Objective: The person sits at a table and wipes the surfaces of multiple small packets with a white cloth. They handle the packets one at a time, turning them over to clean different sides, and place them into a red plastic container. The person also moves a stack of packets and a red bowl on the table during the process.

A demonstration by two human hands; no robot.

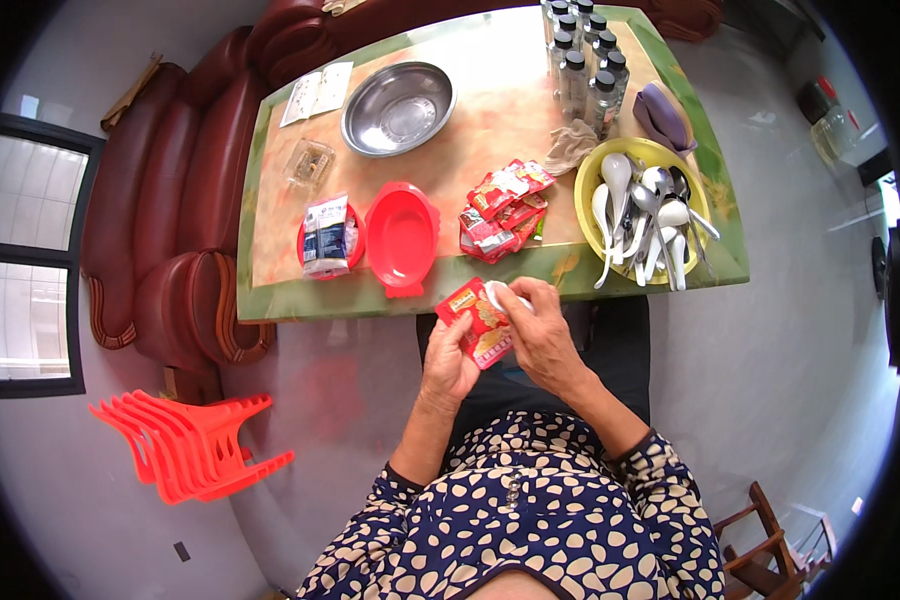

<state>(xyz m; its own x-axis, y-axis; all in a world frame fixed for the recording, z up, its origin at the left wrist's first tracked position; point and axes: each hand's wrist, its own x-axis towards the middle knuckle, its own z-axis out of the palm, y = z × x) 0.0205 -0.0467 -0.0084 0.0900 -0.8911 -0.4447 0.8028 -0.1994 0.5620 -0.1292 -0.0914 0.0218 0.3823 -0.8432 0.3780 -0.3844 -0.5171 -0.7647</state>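
Note:
Just off the table's near edge, my left hand (451,360) grips a red printed packet (481,330) by its lower left side. My right hand (544,340) is closed around a small white cloth or tissue (505,298), pressed against the packet's upper right corner. Beyond my hands, a pile of similar red packets (504,208) lies on the table. To its left stands an oval red plastic basin (403,238). A yellow basin (587,222) full of spoons and ladles sits to the right of the pile.
The green-edged table (350,300) also holds a steel bowl (398,110), an open booklet (316,93), a glass ashtray (310,163), a blue-and-white packet (327,235) in a red dish, several black-capped bottles (600,100), a crumpled rag (570,147) and a purple container (665,118). Stacked red stools (195,445) stand lower left.

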